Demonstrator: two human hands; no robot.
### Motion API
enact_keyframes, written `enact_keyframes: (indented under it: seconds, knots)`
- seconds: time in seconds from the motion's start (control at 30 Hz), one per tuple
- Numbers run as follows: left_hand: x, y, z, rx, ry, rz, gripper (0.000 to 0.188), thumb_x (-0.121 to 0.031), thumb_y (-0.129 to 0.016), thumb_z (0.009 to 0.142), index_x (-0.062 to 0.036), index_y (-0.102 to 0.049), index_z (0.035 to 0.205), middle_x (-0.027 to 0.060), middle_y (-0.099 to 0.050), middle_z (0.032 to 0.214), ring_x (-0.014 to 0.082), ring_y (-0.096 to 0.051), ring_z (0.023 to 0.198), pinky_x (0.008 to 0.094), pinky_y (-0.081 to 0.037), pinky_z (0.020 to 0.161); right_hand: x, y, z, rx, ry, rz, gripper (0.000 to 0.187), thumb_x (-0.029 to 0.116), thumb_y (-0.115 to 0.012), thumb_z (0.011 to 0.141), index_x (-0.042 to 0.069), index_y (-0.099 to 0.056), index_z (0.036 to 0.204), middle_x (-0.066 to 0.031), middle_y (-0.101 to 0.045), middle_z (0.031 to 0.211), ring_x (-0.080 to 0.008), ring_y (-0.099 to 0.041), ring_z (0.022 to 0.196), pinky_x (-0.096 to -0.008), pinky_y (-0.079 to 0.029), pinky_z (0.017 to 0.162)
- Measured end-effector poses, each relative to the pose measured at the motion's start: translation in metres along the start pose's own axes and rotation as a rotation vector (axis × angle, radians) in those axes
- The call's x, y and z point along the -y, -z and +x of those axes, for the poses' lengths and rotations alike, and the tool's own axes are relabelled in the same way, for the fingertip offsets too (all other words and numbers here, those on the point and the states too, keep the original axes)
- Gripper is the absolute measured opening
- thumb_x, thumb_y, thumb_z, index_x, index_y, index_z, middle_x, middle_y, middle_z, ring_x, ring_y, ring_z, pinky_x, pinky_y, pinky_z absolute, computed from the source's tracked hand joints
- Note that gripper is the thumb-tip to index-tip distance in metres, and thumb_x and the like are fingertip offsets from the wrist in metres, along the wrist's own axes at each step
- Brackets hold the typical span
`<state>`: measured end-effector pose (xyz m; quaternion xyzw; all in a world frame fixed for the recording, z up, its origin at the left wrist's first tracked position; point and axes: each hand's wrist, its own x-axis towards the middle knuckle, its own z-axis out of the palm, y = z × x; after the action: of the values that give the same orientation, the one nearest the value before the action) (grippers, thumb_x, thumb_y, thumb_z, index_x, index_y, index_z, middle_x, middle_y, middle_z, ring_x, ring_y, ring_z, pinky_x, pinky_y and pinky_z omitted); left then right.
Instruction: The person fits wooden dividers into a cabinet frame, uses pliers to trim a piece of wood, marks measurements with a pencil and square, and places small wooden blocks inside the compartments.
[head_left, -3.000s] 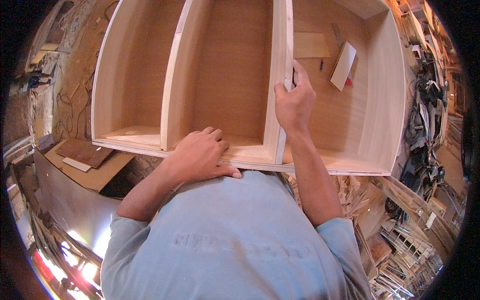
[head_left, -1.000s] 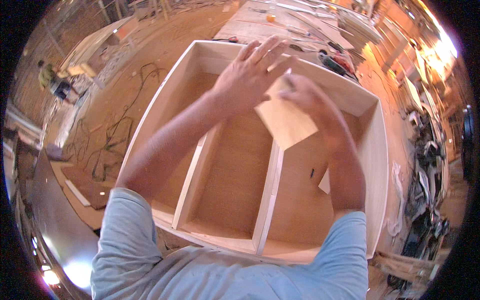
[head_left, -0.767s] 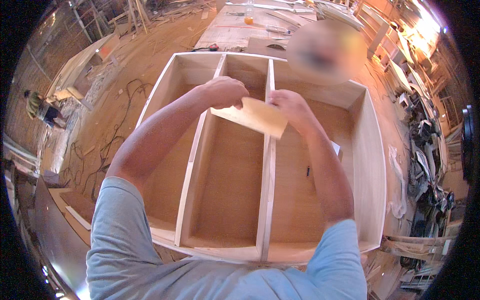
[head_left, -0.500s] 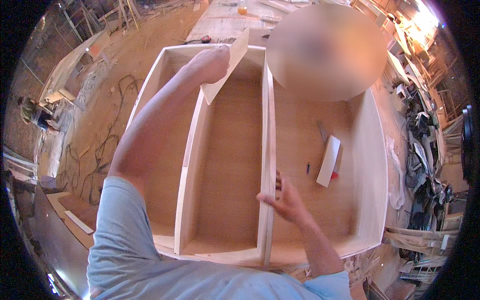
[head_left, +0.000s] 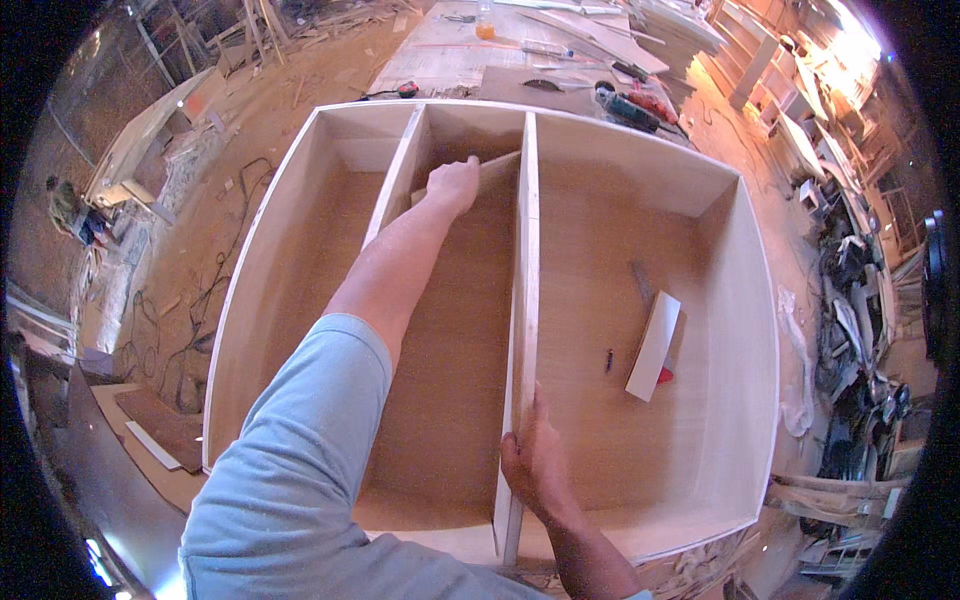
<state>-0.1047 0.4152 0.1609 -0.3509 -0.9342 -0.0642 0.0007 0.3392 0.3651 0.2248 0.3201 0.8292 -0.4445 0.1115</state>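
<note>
A large open wooden cabinet carcass [head_left: 757, 270] lies on its back before me, split by a left divider [head_left: 395, 178] and a right divider [head_left: 528, 250]. My left hand [head_left: 455, 187] is closed on a short wooden board [head_left: 499, 171], which sits crosswise between the dividers near the far end of the middle compartment. My right hand [head_left: 540, 465] grips the near part of the right divider, its thumb on the edge and fingers along the right side. In the right compartment lie a white-faced wood strip [head_left: 655, 345], a metal blade [head_left: 641, 282], and a small dark object [head_left: 609, 360].
Beyond the cabinet, a work surface [head_left: 440, 50] bears power tools [head_left: 635, 106], a round saw blade [head_left: 543, 84] and a bottle with orange liquid [head_left: 485, 30]. Cables [head_left: 200, 310] trail over the left floor. A person [head_left: 70, 210] is far left. Scrap piles up at right.
My left hand has brought the board down from above the left divider, turning it crosswise into the middle compartment. My right hand has slid nearer along the right divider.
</note>
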Motion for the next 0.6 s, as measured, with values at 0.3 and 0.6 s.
enact_keyframes:
  seconds: [0.3,0.6]
  knots:
    - [0.023,-0.079,0.067,-0.338,-0.267,-0.097,0.030,-0.006,-0.056,0.091,-0.0100,-0.059,0.121,0.0210,-0.073,0.097,0.0390,-0.071,0.094,0.0524,-0.056,0.083,-0.014,-0.011,-0.001,-0.102,0.073,0.072,0.079,0.001,-0.056,0.087,-0.006,-0.017,0.155,-0.0349,-0.064,0.094,-0.0521,-0.066,0.089,-0.0549,-0.053,0.078]
    - [0.059,-0.117,0.141,-0.182,-0.186,-0.119,0.033,-0.013,-0.052,0.096,-0.0108,-0.067,0.125,0.0229,-0.069,0.120,0.0424,-0.066,0.112,0.0509,-0.053,0.097,-0.016,-0.008,0.003,-0.027,0.076,0.089,0.090,0.003,-0.064,0.084,-0.009,-0.013,0.157,-0.0320,-0.062,0.105,-0.0482,-0.064,0.086,-0.0527,-0.054,0.075]
